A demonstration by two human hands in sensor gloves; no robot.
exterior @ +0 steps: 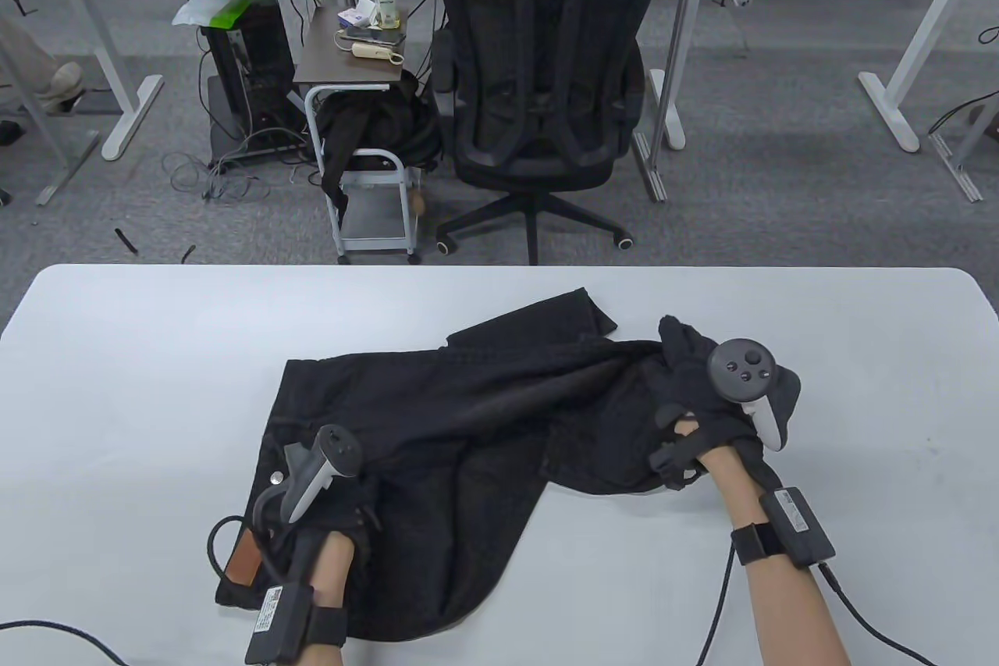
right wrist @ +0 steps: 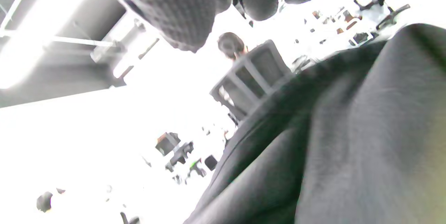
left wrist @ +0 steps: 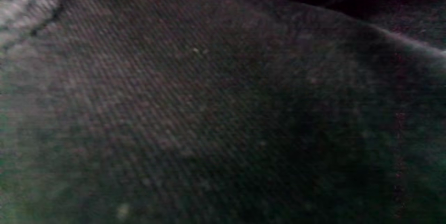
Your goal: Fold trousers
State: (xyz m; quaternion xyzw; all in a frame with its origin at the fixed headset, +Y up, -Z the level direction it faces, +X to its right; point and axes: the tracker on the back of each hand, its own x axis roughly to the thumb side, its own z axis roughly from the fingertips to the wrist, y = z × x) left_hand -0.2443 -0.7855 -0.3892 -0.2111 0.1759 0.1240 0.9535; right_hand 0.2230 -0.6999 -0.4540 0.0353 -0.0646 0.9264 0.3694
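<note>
Black trousers (exterior: pixel 468 416) lie crumpled on the white table (exterior: pixel 140 400), waistband at the near left with a brown patch (exterior: pixel 246 560) and a metal button (exterior: pixel 275 475). My left hand (exterior: pixel 343 510) lies on the waistband area; the tracker and dark cloth hide its fingers. The left wrist view shows only the trousers' weave (left wrist: pixel 209 112) close up. My right hand (exterior: pixel 691 373) lies on the bunched leg at the right, its fingers reaching past the cloth's far edge. In the right wrist view its fingertips (right wrist: pixel 174 8) hang free above the trousers (right wrist: pixel 348 140).
A black office chair (exterior: pixel 542 96) stands beyond the table's far edge, with a small side table (exterior: pixel 351 57) to its left. One trouser cuff (exterior: pixel 581 307) points toward the far edge. Glove cables (exterior: pixel 722 603) trail along the near edge.
</note>
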